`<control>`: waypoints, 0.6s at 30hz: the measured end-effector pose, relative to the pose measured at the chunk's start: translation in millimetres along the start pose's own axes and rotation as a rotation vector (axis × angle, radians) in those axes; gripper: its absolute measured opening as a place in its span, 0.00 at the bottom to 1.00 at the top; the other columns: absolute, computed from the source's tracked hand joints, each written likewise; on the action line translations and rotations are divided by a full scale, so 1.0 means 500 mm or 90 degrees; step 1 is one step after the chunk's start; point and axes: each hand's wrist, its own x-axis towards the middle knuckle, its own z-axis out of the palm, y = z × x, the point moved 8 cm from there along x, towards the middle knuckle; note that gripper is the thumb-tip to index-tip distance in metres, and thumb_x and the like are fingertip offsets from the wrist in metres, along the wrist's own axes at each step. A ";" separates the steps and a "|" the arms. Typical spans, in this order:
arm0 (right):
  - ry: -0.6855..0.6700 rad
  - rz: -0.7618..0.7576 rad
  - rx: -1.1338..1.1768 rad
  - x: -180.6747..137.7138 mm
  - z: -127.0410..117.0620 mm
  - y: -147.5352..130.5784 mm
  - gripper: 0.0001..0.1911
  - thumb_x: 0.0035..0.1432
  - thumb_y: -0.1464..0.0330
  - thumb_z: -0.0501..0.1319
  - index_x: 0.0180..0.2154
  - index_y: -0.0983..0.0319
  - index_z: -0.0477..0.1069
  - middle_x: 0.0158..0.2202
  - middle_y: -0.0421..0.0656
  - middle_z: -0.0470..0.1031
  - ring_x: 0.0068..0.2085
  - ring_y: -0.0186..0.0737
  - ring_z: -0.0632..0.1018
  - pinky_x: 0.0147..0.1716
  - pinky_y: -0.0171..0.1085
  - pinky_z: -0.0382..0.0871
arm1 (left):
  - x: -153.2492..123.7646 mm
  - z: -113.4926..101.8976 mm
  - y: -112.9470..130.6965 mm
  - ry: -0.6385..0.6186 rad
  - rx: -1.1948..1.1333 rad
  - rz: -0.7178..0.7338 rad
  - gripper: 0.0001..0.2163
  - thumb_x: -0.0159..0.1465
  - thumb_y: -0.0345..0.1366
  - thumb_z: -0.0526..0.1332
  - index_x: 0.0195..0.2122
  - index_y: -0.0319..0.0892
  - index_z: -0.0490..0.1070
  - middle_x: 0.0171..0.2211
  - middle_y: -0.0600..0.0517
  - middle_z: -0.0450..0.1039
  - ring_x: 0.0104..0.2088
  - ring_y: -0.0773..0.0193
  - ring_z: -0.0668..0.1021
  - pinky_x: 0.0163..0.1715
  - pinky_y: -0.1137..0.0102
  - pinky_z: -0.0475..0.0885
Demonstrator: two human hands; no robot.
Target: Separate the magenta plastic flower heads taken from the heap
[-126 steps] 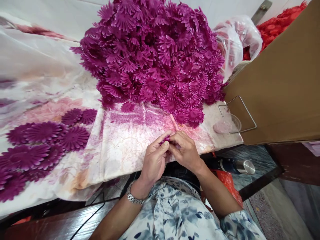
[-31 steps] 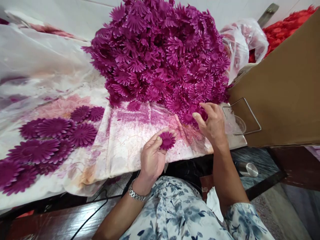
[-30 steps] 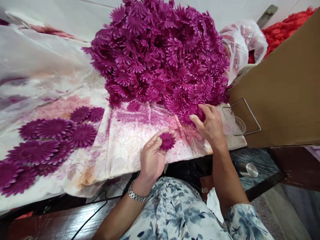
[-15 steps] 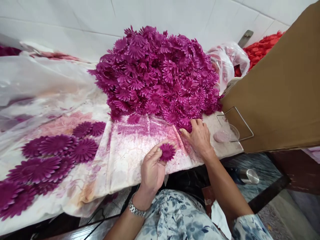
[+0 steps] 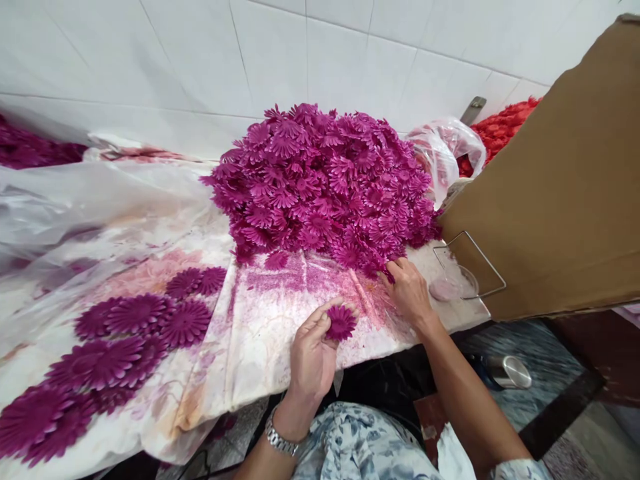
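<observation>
My left hand (image 5: pixel 314 347) pinches a small purple artificial flower (image 5: pixel 341 323) between thumb and fingers, its round face turned up, just above the front of the stained cloth (image 5: pixel 265 347). A big heap of loose purple artificial flowers (image 5: pixel 325 193) rises behind both hands. At the heap's front right edge, my right hand (image 5: pixel 409 292) has its fingers closed on a purple flower (image 5: pixel 386 275), mostly hidden by the fingertips. Larger stacked purple flowers (image 5: pixel 133 317) lie in a cluster on the cloth to the left.
A tall cardboard sheet (image 5: pixel 545 200) with a bent wire stand (image 5: pixel 493 263) borders the right side. Beside the stand sits a small clear dish (image 5: pixel 457 283). Plastic sheeting (image 5: pixel 100 200) covers the left back. Red flowers (image 5: pixel 505 127) and a plastic bag (image 5: pixel 445 153) lie behind the cardboard.
My right hand's fingers have closed on a flower at the heap's edge; before, they were spread there. My left hand keeps its flower. The camera view has tilted up and shifted slightly.
</observation>
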 end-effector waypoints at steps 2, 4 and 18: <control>0.016 -0.008 0.018 -0.006 -0.010 0.005 0.08 0.61 0.64 0.54 0.31 0.60 0.68 0.33 0.44 0.70 0.37 0.41 0.71 0.37 0.36 0.63 | 0.002 0.000 -0.002 0.004 -0.002 -0.007 0.09 0.53 0.32 0.64 0.35 0.37 0.77 0.30 0.47 0.80 0.32 0.63 0.80 0.38 0.70 0.72; 0.034 -0.009 0.039 -0.012 -0.021 0.011 0.08 0.61 0.65 0.54 0.31 0.60 0.68 0.33 0.44 0.70 0.37 0.40 0.71 0.36 0.36 0.63 | 0.004 0.001 -0.005 -0.001 -0.009 -0.014 0.09 0.53 0.32 0.64 0.35 0.38 0.77 0.30 0.47 0.80 0.32 0.63 0.80 0.39 0.70 0.72; 0.304 0.016 0.258 0.013 -0.199 0.003 0.12 0.59 0.61 0.56 0.26 0.59 0.65 0.23 0.37 0.64 0.25 0.34 0.66 0.26 0.34 0.60 | 0.004 0.008 0.030 0.017 -0.040 -0.022 0.08 0.53 0.30 0.64 0.34 0.36 0.78 0.31 0.43 0.80 0.33 0.58 0.81 0.38 0.68 0.74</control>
